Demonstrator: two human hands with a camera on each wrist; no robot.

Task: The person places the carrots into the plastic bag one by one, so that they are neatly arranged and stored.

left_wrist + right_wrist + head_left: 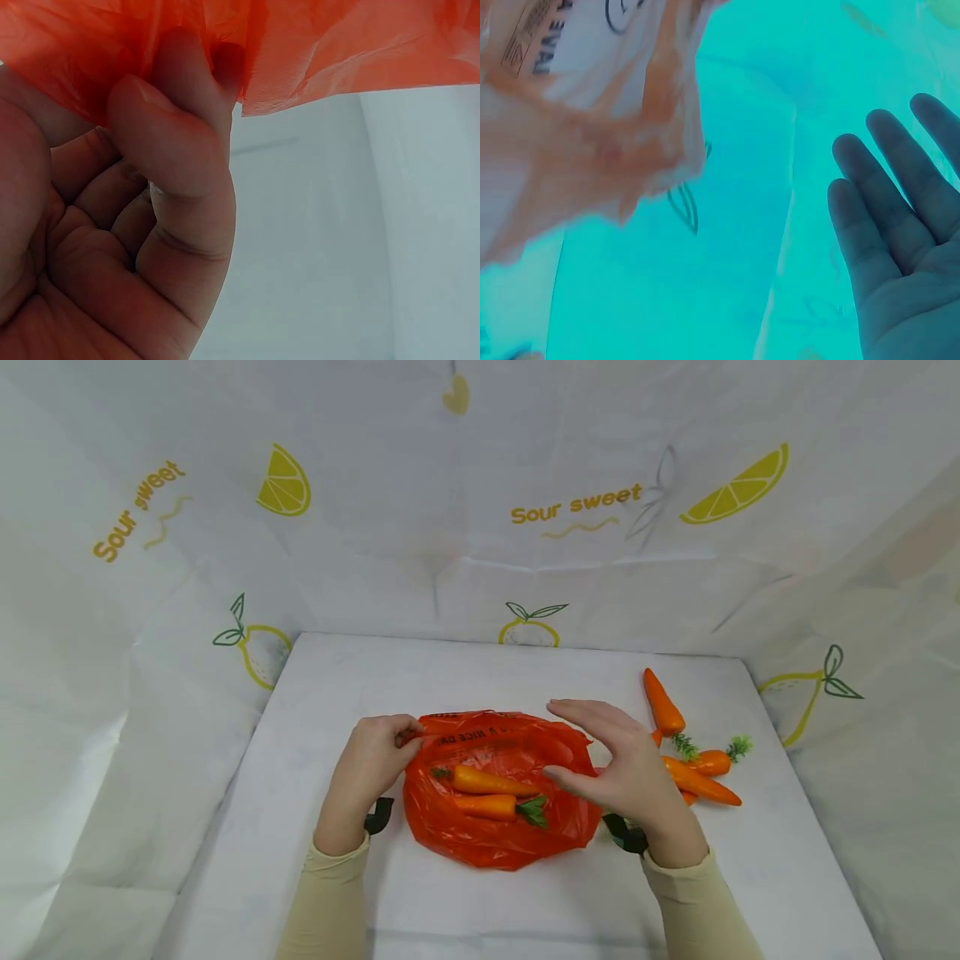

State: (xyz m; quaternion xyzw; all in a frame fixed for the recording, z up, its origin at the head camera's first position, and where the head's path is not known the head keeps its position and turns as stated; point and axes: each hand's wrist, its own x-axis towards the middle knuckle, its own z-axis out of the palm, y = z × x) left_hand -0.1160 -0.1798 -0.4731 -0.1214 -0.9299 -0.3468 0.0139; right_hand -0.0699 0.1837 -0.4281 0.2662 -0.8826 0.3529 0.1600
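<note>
A red plastic bag [465,842] lies on the table with its mouth spread wide. Two carrots rest inside it, an upper carrot [491,780] and a lower carrot [486,807] with green leaves. My left hand [372,762] pinches the bag's left rim; the left wrist view has the curled fingers [180,150] against the red film. By the right rim, my right hand [630,768] is held with fingers extended and thumb apart. In the right wrist view its straight fingers [889,206] stand clear of the bag [592,150], holding nothing.
Several more carrots [662,703] lie in a loose pile on the table [315,693], right of my right hand. A white sheet [390,543] printed with lemons hangs behind the table and at both sides.
</note>
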